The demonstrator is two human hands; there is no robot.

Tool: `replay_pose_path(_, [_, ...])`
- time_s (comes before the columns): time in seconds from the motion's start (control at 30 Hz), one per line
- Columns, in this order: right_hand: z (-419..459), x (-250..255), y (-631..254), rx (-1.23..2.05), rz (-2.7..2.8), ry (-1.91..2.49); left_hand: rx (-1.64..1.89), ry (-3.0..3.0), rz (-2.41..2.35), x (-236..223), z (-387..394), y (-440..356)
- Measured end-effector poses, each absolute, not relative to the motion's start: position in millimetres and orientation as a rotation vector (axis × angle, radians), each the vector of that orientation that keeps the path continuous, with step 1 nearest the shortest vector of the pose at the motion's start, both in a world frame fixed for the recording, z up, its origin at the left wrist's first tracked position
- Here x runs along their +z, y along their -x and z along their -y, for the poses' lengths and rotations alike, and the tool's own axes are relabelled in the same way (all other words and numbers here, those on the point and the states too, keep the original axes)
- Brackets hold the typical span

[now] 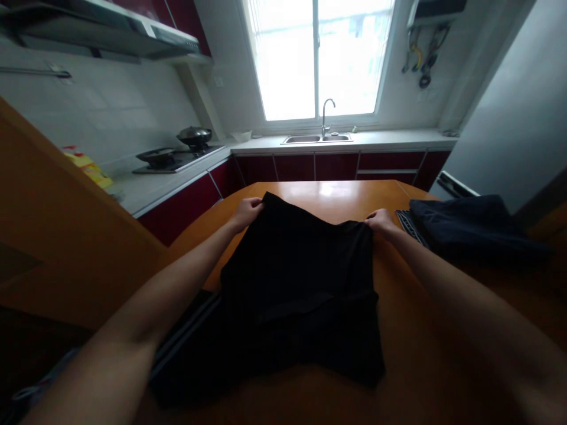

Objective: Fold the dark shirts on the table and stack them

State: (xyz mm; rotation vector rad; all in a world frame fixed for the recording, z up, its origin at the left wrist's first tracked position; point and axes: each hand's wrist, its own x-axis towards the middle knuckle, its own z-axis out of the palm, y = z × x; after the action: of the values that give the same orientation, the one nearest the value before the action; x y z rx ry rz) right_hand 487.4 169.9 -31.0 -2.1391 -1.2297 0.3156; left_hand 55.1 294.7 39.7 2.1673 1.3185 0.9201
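A black garment point(301, 265) is spread across the orange-brown wooden table point(328, 192), its far edge stretched between my hands. Pale stripes run along its lower left part, partly behind my left forearm. My left hand point(247, 213) pinches the far left corner. At the far right corner, my right hand point(380, 221) grips the cloth with closed fingers. The near edge hangs unevenly toward me, and dark folds cross the middle. Its exact kind is hard to make out in the dim light.
Folded dark clothes point(473, 227) lie at the table's right side. An orange-brown panel point(66, 218) rises on the left. Beyond the table are a stove with a lidded pan point(195, 136), a sink point(305, 139) with a faucet, and a refrigerator point(505, 106).
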Motion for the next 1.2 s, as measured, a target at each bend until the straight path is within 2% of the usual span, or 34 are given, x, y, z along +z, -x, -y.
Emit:
replay_pose_path(0.13, [-199, -28, -493, 0.291, 1.166, 2.086, 0.99, -1.981, -1.491, 33, -343, -40])
replay_pose_path(0.33, [-245, -33, -498, 0.25, 1.13, 2.072, 0.914, -1.856, -1.722, -4, -387, -28])
replay_pose_path(0.5, [-277, -38, -492, 0.242, 1.149, 2.092, 0.82, -1.863, -1.912, -27, -402, -26])
replay_pose_path(0.67, [-287, -37, -476, 0.225, 1.172, 2.143, 0.76, -1.985, -2.056, -24, -394, -25])
replay_pose_path(0.8, [-273, -26, -449, 0.008, 1.345, 2.069, 0.765, -2.16, -2.057, -10, -364, -41])
replay_pose_path(0.87, [-258, -17, -433, -0.01, 1.592, 1.955, 0.666, -2.351, -1.89, -1, -336, -54])
replay_pose_path(1.0, [-214, 3, -411, 0.3, 1.955, 1.848, 0.303, -2.549, -1.373, 20, -255, -72])
replay_pose_path(1.2, [-139, 17, -416, 0.721, 2.28, 1.711, -0.006, -2.235, -1.337, 36, -141, -60])
